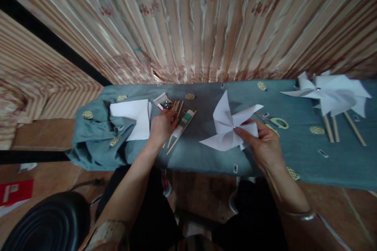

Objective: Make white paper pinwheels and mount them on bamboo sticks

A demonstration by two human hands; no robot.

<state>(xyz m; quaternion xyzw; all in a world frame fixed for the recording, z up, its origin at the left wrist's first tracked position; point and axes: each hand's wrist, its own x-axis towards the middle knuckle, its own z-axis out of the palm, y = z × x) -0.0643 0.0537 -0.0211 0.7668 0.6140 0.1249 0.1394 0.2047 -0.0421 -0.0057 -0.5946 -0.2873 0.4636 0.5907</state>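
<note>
My right hand (266, 145) pinches a white paper pinwheel (225, 129), thumb pressed close to the small metal pin at its centre. Over on the left, my left hand (163, 127) rests among several thin wooden sticks (180, 106) with its fingers curled together. What its fingertips hold, if anything, is hidden. Beside that hand lies a glue stick (186, 117) with a green and white label. Just beyond the fingers is a small opened packet (163, 102) holding shiny metal pieces. Scissors (278, 122) with light green handles lie partly behind my right hand.
White folded paper sheets (138, 119) lie left on the teal cloth (203, 160) covering the narrow table. Several pinwheels on sticks (338, 92) overlap at the far right. A striped curtain (200, 27) hangs behind. A round black stool (50, 223) stands at lower left.
</note>
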